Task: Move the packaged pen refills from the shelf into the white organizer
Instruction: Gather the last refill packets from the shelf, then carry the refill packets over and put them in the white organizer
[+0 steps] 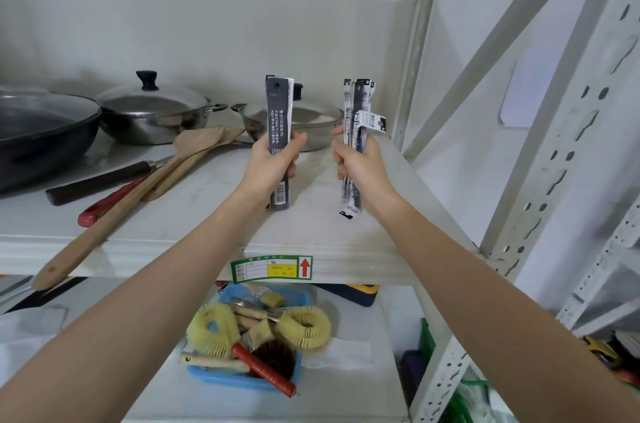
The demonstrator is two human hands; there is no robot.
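Note:
My left hand (273, 162) grips a dark grey pack of pen refills (278, 110) upright above the grey shelf (311, 232); its barcode end sticks out below my palm. My right hand (360, 162) holds a bundle of several white and black refill packs (360, 103), also upright, about a hand's width to the right. Both bundles are lifted off the shelf surface. The white organizer is not in view.
On the shelf to the left lie a black wok (41, 131), two lidded steel pots (156, 114), wooden spatulas (194, 152) and a red-handled tool (104, 204). Below, a blue tray (249, 343) holds brushes. A perforated shelf upright (554, 162) stands at right.

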